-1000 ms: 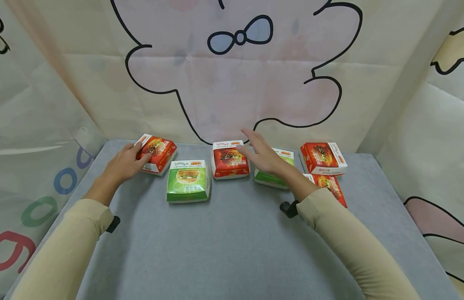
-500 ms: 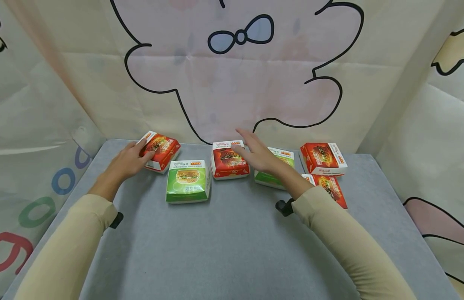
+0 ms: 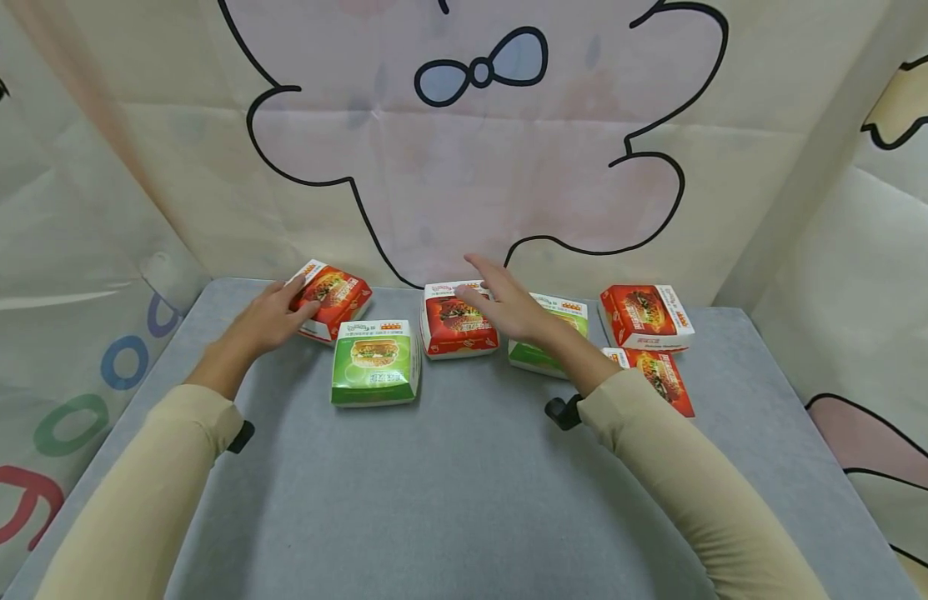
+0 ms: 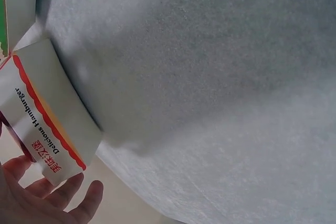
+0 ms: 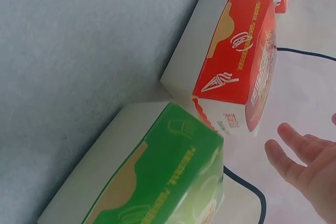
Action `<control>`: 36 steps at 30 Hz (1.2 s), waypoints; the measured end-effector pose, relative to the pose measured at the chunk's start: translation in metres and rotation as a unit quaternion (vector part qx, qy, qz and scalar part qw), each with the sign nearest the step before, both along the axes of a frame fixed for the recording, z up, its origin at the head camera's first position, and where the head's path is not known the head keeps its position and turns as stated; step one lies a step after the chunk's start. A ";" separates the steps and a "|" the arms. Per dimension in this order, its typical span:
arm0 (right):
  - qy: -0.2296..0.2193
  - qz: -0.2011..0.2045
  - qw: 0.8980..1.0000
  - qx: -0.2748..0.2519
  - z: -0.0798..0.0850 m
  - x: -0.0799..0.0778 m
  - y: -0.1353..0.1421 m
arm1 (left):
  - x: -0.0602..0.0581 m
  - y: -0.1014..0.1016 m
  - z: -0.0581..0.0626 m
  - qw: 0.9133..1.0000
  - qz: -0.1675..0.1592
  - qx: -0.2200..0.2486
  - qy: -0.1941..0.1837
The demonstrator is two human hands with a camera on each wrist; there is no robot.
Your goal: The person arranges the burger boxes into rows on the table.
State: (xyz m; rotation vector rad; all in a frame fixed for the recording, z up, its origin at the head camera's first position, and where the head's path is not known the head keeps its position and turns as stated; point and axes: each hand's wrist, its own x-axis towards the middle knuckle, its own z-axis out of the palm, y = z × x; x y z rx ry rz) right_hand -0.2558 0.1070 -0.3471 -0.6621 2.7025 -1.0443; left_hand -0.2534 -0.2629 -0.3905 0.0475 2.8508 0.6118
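My left hand [image 3: 264,321] holds a red hamburger box [image 3: 334,298] by its left side, thumb over the top and fingers toward the back. In the left wrist view, the fingertips [image 4: 71,190] lie along the box's white printed end [image 4: 44,124]. Just in front of that box sits a green hamburger box [image 3: 374,364]. My right hand [image 3: 516,312] hovers with spread fingers between the middle red box [image 3: 460,323] and another green box [image 3: 561,312], which it partly hides. From the right wrist, these fingers [image 5: 286,163] show apart from both boxes.
Two more red boxes stand at the right: one at the back [image 3: 647,317], another [image 3: 662,377] in front, partly hidden by my sleeve. Everything stands on a grey cloth-covered table [image 3: 403,492]. A printed curtain [image 3: 464,192] rises behind the table's back edge.
The left hand and its red box have slid right and slightly back, toward the green box. My right hand has drifted a little left. The other boxes stay put.
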 end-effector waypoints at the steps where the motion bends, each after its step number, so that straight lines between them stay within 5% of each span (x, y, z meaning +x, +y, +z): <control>1: -0.002 0.000 1.000 -0.001 0.000 0.000 -0.001 | 0.000 0.001 0.000 1.000 0.000 0.000 0.000; 36: -0.033 0.041 0.999 -0.016 -0.005 0.001 -0.039 | 0.003 0.011 0.007 0.999 -0.035 0.017 -0.001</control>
